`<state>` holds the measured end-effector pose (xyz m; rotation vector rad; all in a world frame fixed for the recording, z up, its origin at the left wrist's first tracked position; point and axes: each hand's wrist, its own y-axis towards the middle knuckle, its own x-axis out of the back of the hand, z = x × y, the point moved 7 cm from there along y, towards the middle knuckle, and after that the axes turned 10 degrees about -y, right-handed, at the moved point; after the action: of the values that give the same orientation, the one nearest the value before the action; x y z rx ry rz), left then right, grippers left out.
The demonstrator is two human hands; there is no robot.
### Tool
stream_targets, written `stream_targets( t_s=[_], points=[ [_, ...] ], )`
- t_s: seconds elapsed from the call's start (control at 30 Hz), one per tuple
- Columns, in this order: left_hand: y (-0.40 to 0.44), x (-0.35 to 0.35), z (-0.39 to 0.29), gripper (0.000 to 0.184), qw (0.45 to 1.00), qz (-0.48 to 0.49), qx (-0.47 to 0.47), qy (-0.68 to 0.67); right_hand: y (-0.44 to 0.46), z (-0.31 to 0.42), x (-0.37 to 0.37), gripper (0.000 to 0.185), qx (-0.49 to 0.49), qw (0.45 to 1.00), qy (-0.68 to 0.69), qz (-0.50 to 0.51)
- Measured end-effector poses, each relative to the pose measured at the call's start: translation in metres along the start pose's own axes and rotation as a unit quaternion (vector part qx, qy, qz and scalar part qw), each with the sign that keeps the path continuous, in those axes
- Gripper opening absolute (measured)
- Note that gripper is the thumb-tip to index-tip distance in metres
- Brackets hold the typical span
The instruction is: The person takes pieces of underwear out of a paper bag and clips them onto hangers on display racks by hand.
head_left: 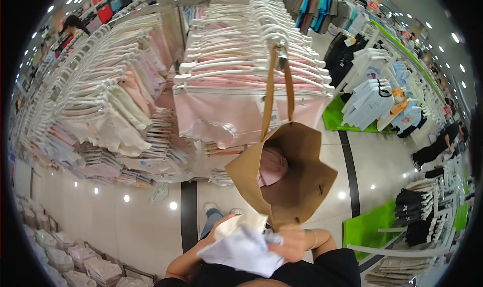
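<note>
A soft white garment [246, 249], blurred by motion, is bunched in front of my body, with a cream-coloured part at its top. My left hand [225, 227] is closed around its left side, the fingers mostly covered by the cloth. On the other side, my right hand [293, 243] has its fingers closed on the fabric. Just beyond my hands hangs an open brown paper bag [246, 174], its strap looped over a hook at the end of the rack. Pink cloth [272, 167] lies inside the bag.
Pink underpants [216, 111] hang on white hangers on the rack ahead. More small garments [108, 113] hang at the left. Folded packs [100, 269] fill a shelf at lower left. Green-based racks [370, 226] stand at right, where a person in black [440, 141] is.
</note>
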<state>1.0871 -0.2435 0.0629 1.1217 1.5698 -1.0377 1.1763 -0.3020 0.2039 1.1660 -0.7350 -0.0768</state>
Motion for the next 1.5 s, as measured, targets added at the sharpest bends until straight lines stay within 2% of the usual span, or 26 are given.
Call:
stream_targets(
  t_s=[0.07,0.1,0.17,0.2,0.27,0.3,0.33,0.4,0.43,0.5,0.57,0.67,0.7,0.73,0.77,0.83,0.87,0.97,1.1,1.17,1.2,1.3,1.33,1.43,1.5],
  points=[
    [-0.017,-0.014,-0.008,0.039,0.994,-0.031,-0.03,0.099,0.005,0.009,-0.017,0.022,0.038,0.999,0.001,0.001],
    [-0.029,-0.03,-0.021,0.04,0.899,-0.034,-0.127,0.418,0.005,0.01,-0.021,0.022,0.057,0.998,0.017,-0.004],
    [-0.04,-0.02,-0.016,0.037,0.931,-0.111,-0.079,0.339,0.006,0.015,-0.029,0.021,0.094,0.994,0.046,-0.015],
    [-0.045,-0.023,-0.02,0.038,0.918,-0.161,-0.024,0.362,0.006,0.017,-0.034,0.018,0.112,0.991,0.071,-0.025],
    [-0.061,-0.018,-0.026,0.039,0.905,-0.201,-0.044,0.373,-0.001,0.022,-0.047,0.016,0.112,0.985,0.107,-0.073],
    [-0.071,-0.002,-0.025,0.04,0.905,-0.19,-0.122,0.361,-0.001,0.024,-0.053,0.015,0.115,0.981,0.125,-0.096],
    [-0.082,0.019,-0.021,0.041,0.899,-0.178,-0.201,0.346,0.006,0.024,-0.06,0.014,0.09,0.983,0.156,-0.023],
    [-0.112,0.047,-0.021,0.043,0.866,-0.152,-0.359,0.314,0.009,0.018,-0.086,0.018,-0.013,0.992,0.12,0.044],
    [-0.126,0.049,-0.025,0.042,0.774,-0.213,-0.356,0.478,0.01,0.015,-0.101,0.019,-0.063,0.987,0.122,0.084],
    [-0.147,0.063,-0.029,0.039,0.816,-0.24,-0.462,0.251,0.003,0.011,-0.128,0.024,-0.174,0.968,0.133,0.118],
    [-0.168,0.057,-0.04,0.035,0.804,-0.255,-0.483,0.237,0.005,0.013,-0.147,0.021,-0.22,0.962,0.148,0.071],
    [-0.218,0.047,-0.049,0.031,0.781,-0.303,-0.51,0.196,-0.005,0.017,-0.19,0.016,-0.392,0.885,0.234,0.088],
    [-0.236,0.042,-0.05,0.031,0.772,-0.321,-0.519,0.178,0.0,0.022,-0.202,0.015,-0.413,0.861,0.289,0.07],
    [-0.256,0.03,-0.058,0.03,0.737,-0.354,-0.537,0.207,0.006,0.027,-0.213,0.014,-0.434,0.833,0.341,0.053],
    [-0.273,0.032,-0.058,0.03,0.733,-0.37,-0.517,0.242,0.01,0.031,-0.225,0.013,-0.451,0.802,0.39,0.037],
    [-0.312,0.041,-0.049,0.03,0.723,-0.401,-0.47,0.309,0.023,0.047,-0.251,0.014,-0.443,0.782,0.437,0.037],
    [-0.33,0.054,-0.043,0.031,0.727,-0.419,-0.453,0.301,0.03,0.057,-0.264,0.013,-0.449,0.773,0.447,0.038],
    [-0.385,0.077,-0.031,0.034,0.694,-0.48,-0.448,0.295,0.038,0.082,-0.306,0.013,-0.468,0.726,0.501,0.045],
    [-0.453,0.081,-0.012,0.046,0.594,-0.513,-0.586,0.202,0.048,0.116,-0.354,0.011,-0.493,0.668,0.556,0.038],
    [-0.482,0.091,0.001,0.053,0.539,-0.516,-0.644,0.172,0.056,0.136,-0.373,0.01,-0.477,0.66,0.57,0.106],
    [-0.491,0.094,0.008,0.059,0.551,-0.51,-0.649,0.122,0.058,0.146,-0.382,0.01,-0.469,0.655,0.575,0.14],
    [-0.517,0.08,0.013,0.06,0.494,-0.419,-0.762,-0.01,0.068,0.176,-0.408,0.01,-0.433,0.629,0.601,0.235],
    [-0.529,0.078,0.014,0.061,0.466,-0.411,-0.784,0.004,0.071,0.186,-0.415,0.011,-0.419,0.618,0.61,0.264],
    [-0.56,0.077,0.018,0.064,0.382,-0.405,-0.83,0.032,0.07,0.216,-0.441,0.014,-0.374,0.528,0.633,0.426],
    [-0.581,0.079,0.02,0.064,0.329,-0.43,-0.84,0.032,0.055,0.233,-0.461,0.019,-0.368,0.431,0.65,0.506]
  ],
)
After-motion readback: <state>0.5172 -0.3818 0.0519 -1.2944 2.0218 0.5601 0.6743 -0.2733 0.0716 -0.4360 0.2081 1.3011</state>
